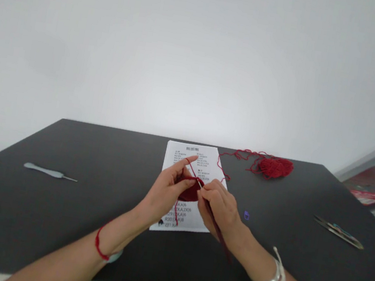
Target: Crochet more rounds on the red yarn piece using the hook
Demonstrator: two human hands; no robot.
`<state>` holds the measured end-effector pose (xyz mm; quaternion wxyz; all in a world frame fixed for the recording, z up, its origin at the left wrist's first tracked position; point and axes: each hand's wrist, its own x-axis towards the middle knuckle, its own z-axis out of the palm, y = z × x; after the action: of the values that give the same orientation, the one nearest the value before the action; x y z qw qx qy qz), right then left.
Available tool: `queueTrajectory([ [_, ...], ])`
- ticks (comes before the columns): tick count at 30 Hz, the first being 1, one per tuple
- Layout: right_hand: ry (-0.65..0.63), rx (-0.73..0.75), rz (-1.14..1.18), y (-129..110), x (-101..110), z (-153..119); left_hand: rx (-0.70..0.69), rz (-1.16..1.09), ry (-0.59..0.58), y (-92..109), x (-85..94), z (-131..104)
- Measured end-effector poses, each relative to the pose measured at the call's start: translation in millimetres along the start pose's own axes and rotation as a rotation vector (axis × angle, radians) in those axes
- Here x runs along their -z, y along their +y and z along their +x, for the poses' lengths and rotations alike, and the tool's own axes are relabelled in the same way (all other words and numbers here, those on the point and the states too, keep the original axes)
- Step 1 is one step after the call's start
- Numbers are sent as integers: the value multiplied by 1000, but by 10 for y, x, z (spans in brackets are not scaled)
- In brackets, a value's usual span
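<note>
Over the middle of the table, my left hand (166,185) pinches a small dark red crochet piece (190,193) between thumb and fingers. A strand of red yarn runs over its raised index finger, and a loose tail hangs below the piece. My right hand (219,206) is closed around a crochet hook (212,218) with a dark reddish handle. The hook's metal tip meets the upper edge of the crochet piece; the exact stitch is too small to make out. Beneath both hands lies a printed pattern sheet (181,148), partly covered by them.
A ball of red yarn (274,167) lies at the back right, its strand trailing towards the sheet. On the left rests a grey-handled crochet hook (45,170). To the right are a small purple stitch marker (246,215) and pointed snips (338,232). A white wall (199,66) stands behind the black table (89,220).
</note>
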<state>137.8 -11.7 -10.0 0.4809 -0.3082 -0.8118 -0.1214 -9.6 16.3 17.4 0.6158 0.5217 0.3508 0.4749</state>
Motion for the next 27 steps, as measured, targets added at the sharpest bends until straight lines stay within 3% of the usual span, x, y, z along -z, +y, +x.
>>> queueTrajectory([
  [4,13,-121,187,28,100,14,-80,111,-24,2,47,25],
  [9,131,-652,642,62,130,4,-99,142,-45,9,55,19],
  [12,200,-851,1018,92,142,64,-85,126,-51,32,61,22],
  [17,126,-1048,1341,94,143,151,-8,-7,-104,27,55,16],
  [20,142,-930,1136,56,56,72,41,-78,-101,-17,15,-4],
  [25,98,-264,133,9,-74,-110,124,-195,-56,-49,-63,-37],
  [27,105,-32,-74,20,-69,-125,170,-262,-73,-28,-63,-32],
])
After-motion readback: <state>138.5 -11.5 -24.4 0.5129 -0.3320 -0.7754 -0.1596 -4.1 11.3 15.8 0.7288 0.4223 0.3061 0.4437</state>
